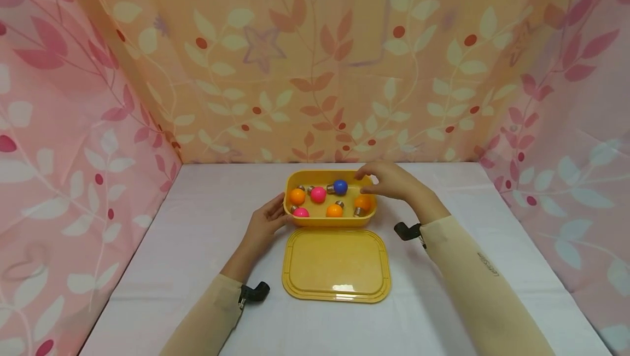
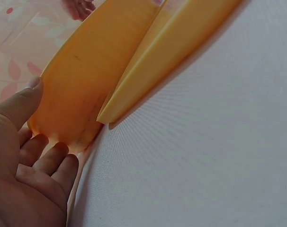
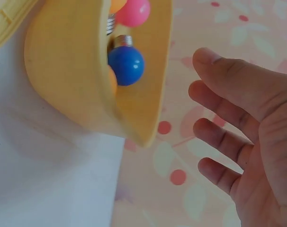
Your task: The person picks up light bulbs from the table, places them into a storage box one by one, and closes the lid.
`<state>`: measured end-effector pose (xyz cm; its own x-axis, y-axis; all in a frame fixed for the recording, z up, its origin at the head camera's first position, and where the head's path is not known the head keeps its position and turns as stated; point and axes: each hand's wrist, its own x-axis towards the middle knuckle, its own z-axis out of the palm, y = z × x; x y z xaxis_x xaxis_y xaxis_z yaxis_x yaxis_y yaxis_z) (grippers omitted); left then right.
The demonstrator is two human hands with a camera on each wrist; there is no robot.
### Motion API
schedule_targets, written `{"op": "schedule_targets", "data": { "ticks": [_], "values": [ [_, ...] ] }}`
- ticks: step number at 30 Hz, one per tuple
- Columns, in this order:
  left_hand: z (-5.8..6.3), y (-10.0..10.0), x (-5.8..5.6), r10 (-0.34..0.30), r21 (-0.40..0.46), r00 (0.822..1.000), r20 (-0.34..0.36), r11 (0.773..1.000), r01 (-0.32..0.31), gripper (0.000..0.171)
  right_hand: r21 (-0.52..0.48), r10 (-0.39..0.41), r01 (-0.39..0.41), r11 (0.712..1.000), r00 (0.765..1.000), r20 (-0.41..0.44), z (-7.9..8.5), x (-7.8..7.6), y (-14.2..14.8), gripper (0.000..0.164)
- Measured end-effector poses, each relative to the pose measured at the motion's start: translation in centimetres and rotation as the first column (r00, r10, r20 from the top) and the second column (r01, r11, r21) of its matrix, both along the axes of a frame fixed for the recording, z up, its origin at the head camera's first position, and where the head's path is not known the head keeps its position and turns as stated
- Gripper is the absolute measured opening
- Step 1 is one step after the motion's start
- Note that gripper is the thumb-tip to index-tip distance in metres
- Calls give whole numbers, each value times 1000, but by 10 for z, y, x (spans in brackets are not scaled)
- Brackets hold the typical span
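Note:
A yellow plastic box (image 1: 330,223) stands uncovered on the white table, with small round-headed light bulbs lying loose inside. Among them are a blue bulb (image 1: 340,187), a pink bulb (image 1: 318,194) and an orange bulb (image 1: 297,196). My left hand (image 1: 266,223) holds the box's left end, its thumb near the rim and its fingers around the corner. Over the right end of the box, my right hand (image 1: 391,181) hovers with thumb and fingers apart and nothing between them. Under its fingers lies another orange bulb (image 1: 363,202).
A flat yellow lid (image 1: 336,266) lies on the table just in front of the box. White cloth covers the table (image 1: 197,268). Patterned fabric walls (image 1: 315,71) enclose the back and both sides.

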<state>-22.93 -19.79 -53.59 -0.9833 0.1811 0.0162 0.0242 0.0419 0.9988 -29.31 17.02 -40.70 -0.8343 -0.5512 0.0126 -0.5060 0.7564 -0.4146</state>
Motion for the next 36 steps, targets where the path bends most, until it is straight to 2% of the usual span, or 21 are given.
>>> {"op": "schedule_targets", "data": {
  "ticks": [6, 15, 20, 26, 31, 36],
  "values": [
    [1, 1, 1, 19, -24, 1000, 17, 1000, -19, 70, 15, 19, -17, 1000, 990, -137, 8, 21, 6, 37],
    [5, 1, 2, 19, -36, 1000, 14, 999, -18, 69, 40, 32, -22, 999, 962, -270, 7, 55, 17, 40],
    [6, 1, 2, 20, -35, 1000, 13, 999, -20, 69, 28, 12, -4, 1000, 958, -285, -1, 71, 24, 42],
    [10, 1, 4, 16, -74, 1000, 26, 997, -14, 70, 6, -8, 10, 1000, 956, -292, -14, 87, 32, 45],
    [14, -2, 6, -24, -100, 1000, 6, 995, 24, 75, -16, -29, 25, 1000, 955, -297, -27, 98, 39, 46],
    [16, -7, 13, -50, -149, 999, 6, 988, 50, 74, -56, -72, 57, 997, 952, -297, -37, 107, 44, 47]
  ]
}}
